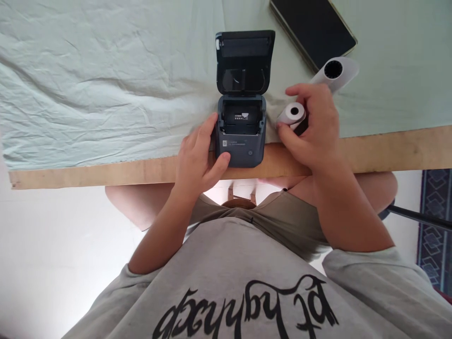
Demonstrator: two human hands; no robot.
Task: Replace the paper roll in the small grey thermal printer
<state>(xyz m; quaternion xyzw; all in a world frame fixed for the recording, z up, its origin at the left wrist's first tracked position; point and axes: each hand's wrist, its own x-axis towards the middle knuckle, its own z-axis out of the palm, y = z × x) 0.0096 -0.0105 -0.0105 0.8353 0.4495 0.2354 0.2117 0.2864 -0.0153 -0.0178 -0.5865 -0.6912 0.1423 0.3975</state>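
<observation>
A dark blue-grey portable printer (241,153) stands near the table's front edge, its lid (244,61) raised and its paper bay uncovered, with no roll in it. My left hand (197,157) rests against the printer's left side, thumb on the lower front corner and fingers along the side. To the right of the printer, my right hand (316,125) has its thumb and fingers around a small white paper roll (290,114). Just behind that hand lies a larger white roll (341,75) with a dark hollow core, partly hidden by the fingers.
A black phone-like device (314,28) lies at the back right of the table. Pale green cloth (106,84), wrinkled on the left, covers the table up to a bare wooden front edge (106,172). My legs are beneath that edge.
</observation>
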